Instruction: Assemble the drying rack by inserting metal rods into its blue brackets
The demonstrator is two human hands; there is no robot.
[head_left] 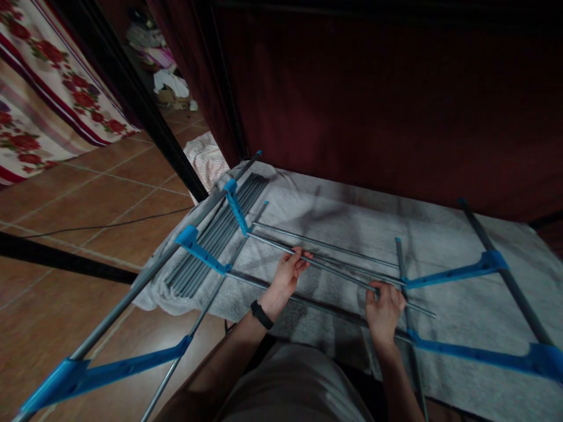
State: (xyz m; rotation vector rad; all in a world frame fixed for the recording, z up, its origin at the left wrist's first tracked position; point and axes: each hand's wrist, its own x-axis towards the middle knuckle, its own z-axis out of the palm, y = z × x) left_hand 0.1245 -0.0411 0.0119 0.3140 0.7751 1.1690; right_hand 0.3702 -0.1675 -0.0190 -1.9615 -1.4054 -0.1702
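Note:
A thin grey metal rod (341, 273) runs across in front of me, held in both hands. My left hand (285, 278), with a black band on its wrist, is closed around it left of its middle. My right hand (383, 308) grips it farther right, and its free end sticks out past the fingers. The rod's left end meets a blue plastic bracket (238, 212) on the left side of a rack frame of grey tubes. By my right hand stands the frame's right side, with another blue bracket (455, 274). Two other thin rods lie across behind the held one.
A bundle of several grey rods (215, 240) lies on the left part of a bed with a grey blanket (466, 322). Dark red fabric (373, 111) hangs behind it. Black poles (141, 99) stand at left, over a tiled floor (109, 193) with a cable.

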